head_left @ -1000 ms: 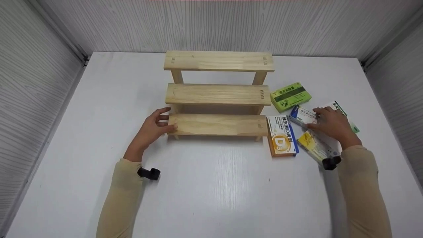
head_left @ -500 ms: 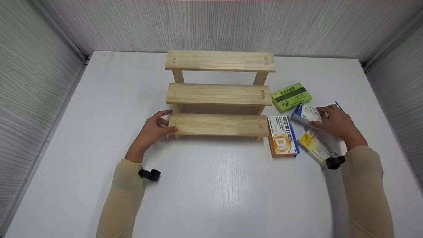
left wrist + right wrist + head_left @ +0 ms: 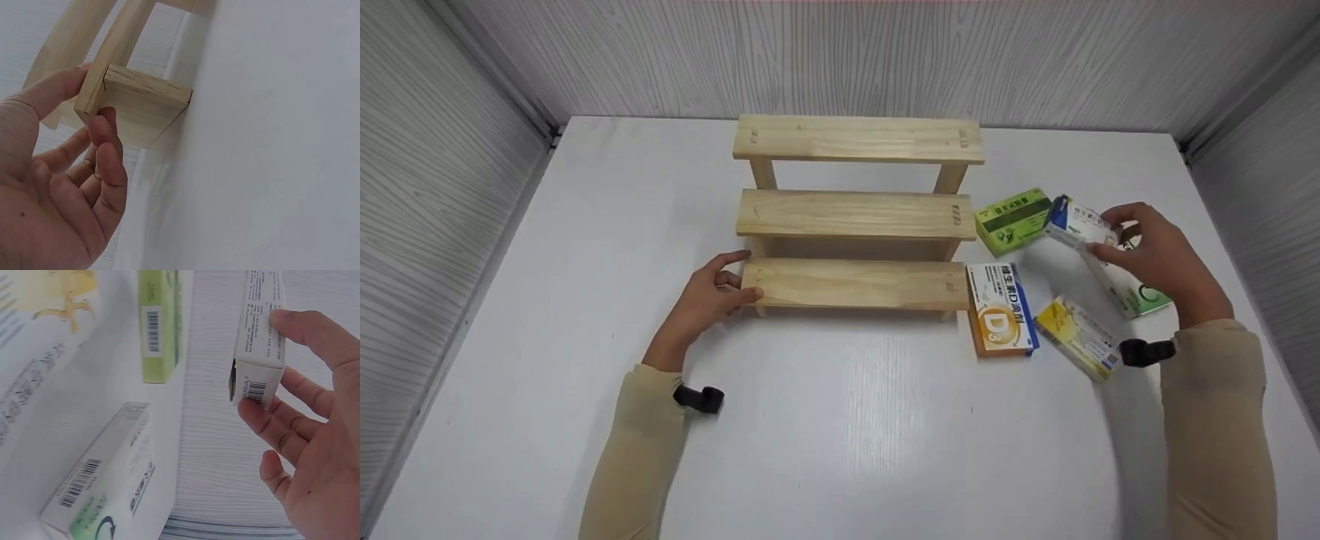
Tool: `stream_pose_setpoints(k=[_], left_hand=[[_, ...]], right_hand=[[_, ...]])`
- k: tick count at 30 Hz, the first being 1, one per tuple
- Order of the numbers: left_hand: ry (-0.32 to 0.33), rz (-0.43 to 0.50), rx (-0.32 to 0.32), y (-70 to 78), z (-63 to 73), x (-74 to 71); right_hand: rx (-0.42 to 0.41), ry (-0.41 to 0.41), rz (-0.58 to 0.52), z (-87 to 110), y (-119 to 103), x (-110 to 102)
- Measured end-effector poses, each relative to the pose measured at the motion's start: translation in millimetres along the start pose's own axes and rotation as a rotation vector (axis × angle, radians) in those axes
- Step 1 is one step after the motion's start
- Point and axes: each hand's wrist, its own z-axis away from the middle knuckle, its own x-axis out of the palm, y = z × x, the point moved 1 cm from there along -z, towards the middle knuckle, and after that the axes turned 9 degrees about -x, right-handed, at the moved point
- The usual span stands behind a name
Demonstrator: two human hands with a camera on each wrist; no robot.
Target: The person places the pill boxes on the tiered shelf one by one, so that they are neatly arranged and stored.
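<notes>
A three-tier wooden display stand stands on the white table, its boards rising toward the back. My left hand grips the left end of the lowest board, thumb on top and fingers beneath, as the left wrist view shows around the board end. My right hand pinches a white and blue medicine box between thumb and fingers. In the right wrist view this box is held above the table, its barcode end toward the palm. A white and green medicine box lies below it, partly covered by the hand.
Right of the stand lie a green medicine box, an orange and white vitamin D box close against the lowest board, and a yellow and white box. Grey wood-grain panels enclose the table's back and sides.
My right hand has taken hold of the white and blue box, lifted it and moved it back and right, uncovering the white and green box. My left hand stays on the stand.
</notes>
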Motion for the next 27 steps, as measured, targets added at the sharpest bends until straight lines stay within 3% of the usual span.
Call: stream_pose_setpoints(k=[4, 7, 11, 15, 21, 27], left_hand=[[-0.017, 0.002, 0.011, 10.5, 10.3, -0.9], [-0.017, -0.022, 0.015, 20.0, 19.3, -0.4], [-0.018, -0.032, 0.031, 19.1, 20.6, -0.1], [-0.04, -0.011, 0.028, 13.4, 18.8, -0.7], [-0.056, 0.001, 0.016, -9.9, 1.4, -1.0], [-0.059, -0.048, 0.033, -12.4, -0.1, -2.5]], right_hand=[[-0.021, 0.082, 0.007, 0.3, -11, -14], [-0.082, 0.164, -0.019, -1.4, -20, -24], [-0.143, 0.228, -0.041, -7.0, -36, -32], [-0.122, 0.224, -0.017, -16.9, -54, -34], [-0.154, 0.229, -0.026, -32.8, -80, -32], [-0.194, 0.246, -0.068, -46.2, -107, -33]])
